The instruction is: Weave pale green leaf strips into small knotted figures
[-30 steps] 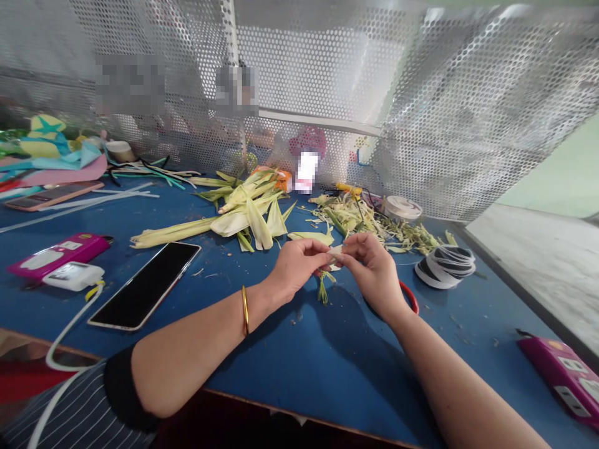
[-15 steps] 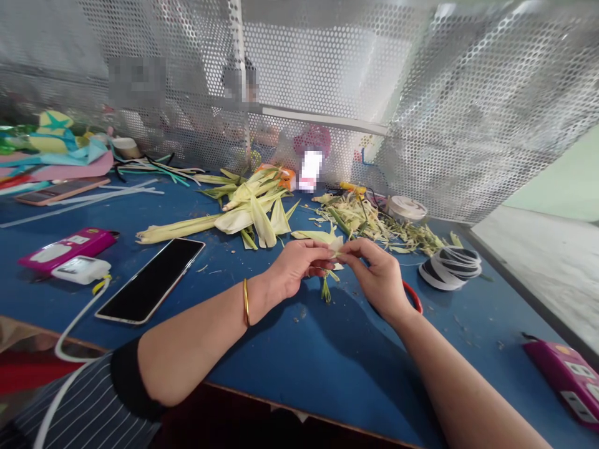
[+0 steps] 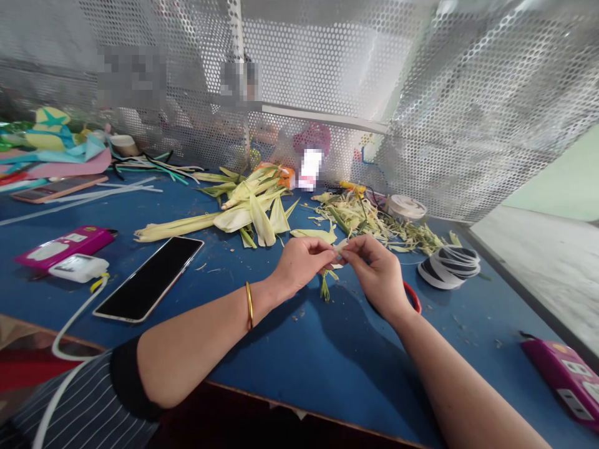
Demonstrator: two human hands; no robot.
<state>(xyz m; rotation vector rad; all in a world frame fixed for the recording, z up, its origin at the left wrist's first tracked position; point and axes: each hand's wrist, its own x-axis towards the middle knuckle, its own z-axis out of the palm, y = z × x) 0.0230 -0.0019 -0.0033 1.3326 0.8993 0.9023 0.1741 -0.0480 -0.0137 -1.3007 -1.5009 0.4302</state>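
Note:
Over the middle of the blue table my two hands meet at the fingertips. A small pale piece of corn husk [image 3: 341, 245] is pinched between them. My left hand [image 3: 306, 262], below a gold bangle, is closed on its left side, and my right hand [image 3: 374, 265] grips the other side with thumb and forefinger. Beneath the fingers a little green bundle of thin strips [image 3: 325, 287] shows, its upper end hidden by the left hand. One flat husk leaf [image 3: 313, 235] lies just behind the hands. Part of a red-handled tool [image 3: 412, 297] shows beside my right wrist.
Corn husks [image 3: 248, 212] lie behind the left hand, and a heap of husk shreds [image 3: 360, 215] behind the right. A spool of white tape [image 3: 449, 267] stands at right. At left are a black-screened phone [image 3: 152, 277] and a magenta power strip [image 3: 65, 248]. Perforated metal panels [image 3: 322, 68] close the back.
My fingers have folded the pale husk piece smaller, so less of it sticks up. The left hand has turned slightly and its lower fingers have curled under. The view has shifted a little.

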